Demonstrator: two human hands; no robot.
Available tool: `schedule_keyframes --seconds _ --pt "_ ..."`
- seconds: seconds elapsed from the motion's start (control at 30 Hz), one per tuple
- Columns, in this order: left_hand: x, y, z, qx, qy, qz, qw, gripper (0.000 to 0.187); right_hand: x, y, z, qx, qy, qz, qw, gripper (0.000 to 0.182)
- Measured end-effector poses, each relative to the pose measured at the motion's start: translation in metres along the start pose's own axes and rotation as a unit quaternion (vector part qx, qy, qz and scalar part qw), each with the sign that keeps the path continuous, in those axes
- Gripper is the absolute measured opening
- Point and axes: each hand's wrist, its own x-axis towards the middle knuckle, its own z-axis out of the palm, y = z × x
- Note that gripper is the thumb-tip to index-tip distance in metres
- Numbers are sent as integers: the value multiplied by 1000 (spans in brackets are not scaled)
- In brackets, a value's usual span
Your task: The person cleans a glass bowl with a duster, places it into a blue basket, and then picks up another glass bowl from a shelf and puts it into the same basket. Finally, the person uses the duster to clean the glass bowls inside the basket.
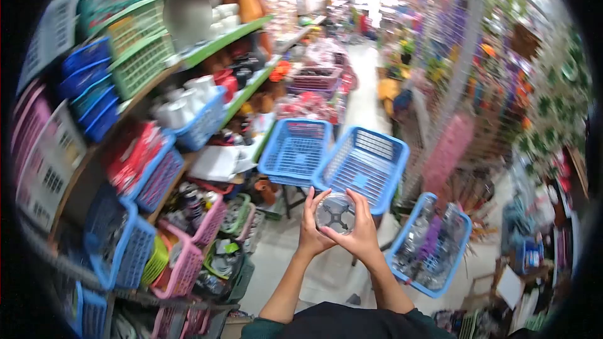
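Left hand (pixel 309 232) and right hand (pixel 362 233) clamped around clear round container (pixel 336 212), just below frame centre — smooth-looking sides could slip if finger pressure eases, bumping blue basket (pixel 367 164).

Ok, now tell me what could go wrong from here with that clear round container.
The clear round container looks smooth and sits between the fingers of the left hand and right hand, so it could slip if either loosens.

It is held up over the hard-looking floor, so a drop might crack it.

The blue basket of clear plastic items stands close by on the right; a step that way could catch it.
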Motion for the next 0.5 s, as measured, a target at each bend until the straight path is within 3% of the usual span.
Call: schedule_keyframes --seconds 0.07,0.2,0.43,0.5 --pt "-3 -1 -50 58 56 7 997 120 8 -25 40 -21 -31 -52 998 97" --pt "-17 17 -151 217 144 49 964 116 18 -79 117 35 -104 -91 990 99" --pt "-71 65 -288 409 258 4 875 108 6 -169 238 139 -236 -205 940 96" --pt "-87 78 -315 490 285 14 824 107 -2 -191 264 173 -260 -231 921 95"
